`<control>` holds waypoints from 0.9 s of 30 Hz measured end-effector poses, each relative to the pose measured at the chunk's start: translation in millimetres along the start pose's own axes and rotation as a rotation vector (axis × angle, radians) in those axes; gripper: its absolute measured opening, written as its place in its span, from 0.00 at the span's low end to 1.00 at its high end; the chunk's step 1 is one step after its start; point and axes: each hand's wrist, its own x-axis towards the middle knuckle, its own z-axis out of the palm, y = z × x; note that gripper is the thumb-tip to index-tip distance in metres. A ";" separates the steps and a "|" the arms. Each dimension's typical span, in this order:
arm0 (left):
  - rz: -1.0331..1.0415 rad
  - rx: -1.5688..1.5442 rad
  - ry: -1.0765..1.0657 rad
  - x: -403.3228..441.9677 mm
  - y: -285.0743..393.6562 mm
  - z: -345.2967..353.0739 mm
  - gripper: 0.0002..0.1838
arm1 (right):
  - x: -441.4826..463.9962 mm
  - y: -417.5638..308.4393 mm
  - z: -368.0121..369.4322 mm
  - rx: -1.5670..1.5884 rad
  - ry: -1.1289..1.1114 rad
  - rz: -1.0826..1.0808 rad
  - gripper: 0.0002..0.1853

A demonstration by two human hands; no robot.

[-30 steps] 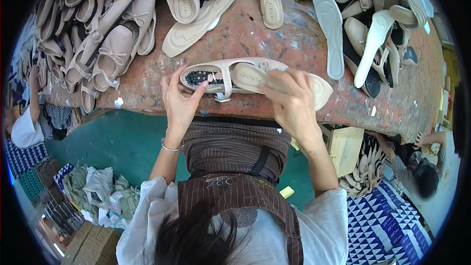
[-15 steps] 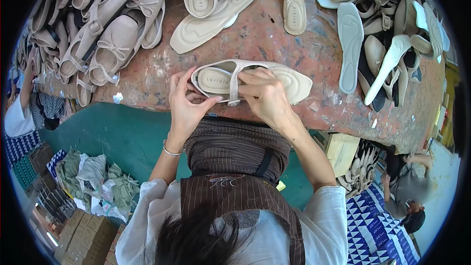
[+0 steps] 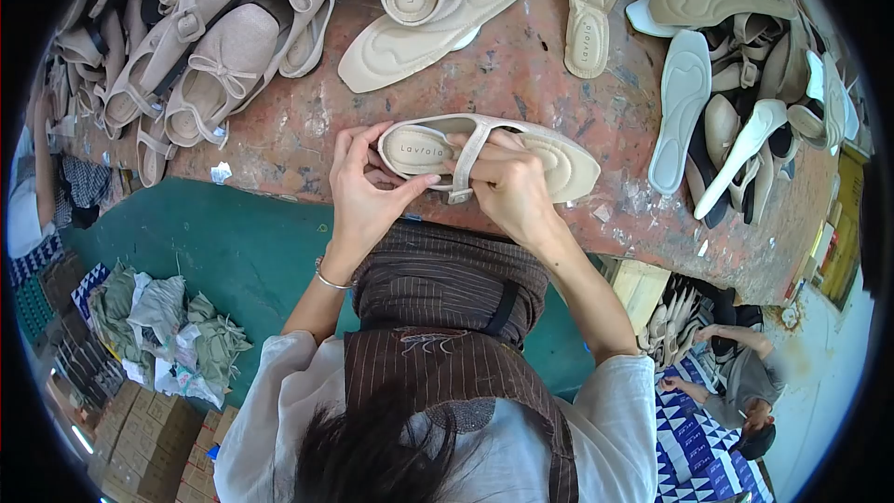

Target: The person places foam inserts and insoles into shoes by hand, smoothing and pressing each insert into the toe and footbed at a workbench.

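Observation:
A beige strapped shoe lies sideways near the table's front edge, heel to the left. A padded cream insole with lettering on its heel lies inside it, and a padded cream forefoot shows right of the strap. My left hand grips the heel rim between thumb and fingers. My right hand is closed at the buckled strap, with fingers curled around and partly under it; their tips are partly hidden.
Beige shoes are heaped at the back left. Loose insoles lie at the back, and pale sole pieces with more shoes pile up on the right. Bundled cloth bags sit lower left. Another person is at lower right.
The view has shifted slightly, so the table items appear farther right and the right-hand pile lower. The right fingers have moved deeper under the strap. Both hands stay on the shoe.

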 end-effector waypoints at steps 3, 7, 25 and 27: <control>0.056 0.091 0.120 10.2 -11.1 5.6 0.22 | 1.0 1.5 3.2 -0.094 -0.038 -0.013 0.14; -0.171 -0.161 0.124 20.9 -6.1 8.6 0.08 | -2.8 -9.0 -4.9 -0.272 -0.148 -0.086 0.20; 0.010 0.114 0.009 28.0 -11.7 2.6 0.03 | -17.1 -33.3 -13.4 -0.649 -0.094 -0.039 0.16; -0.048 0.106 -0.059 8.2 2.9 3.7 0.03 | -15.9 -19.9 -26.7 -0.508 0.248 0.017 0.15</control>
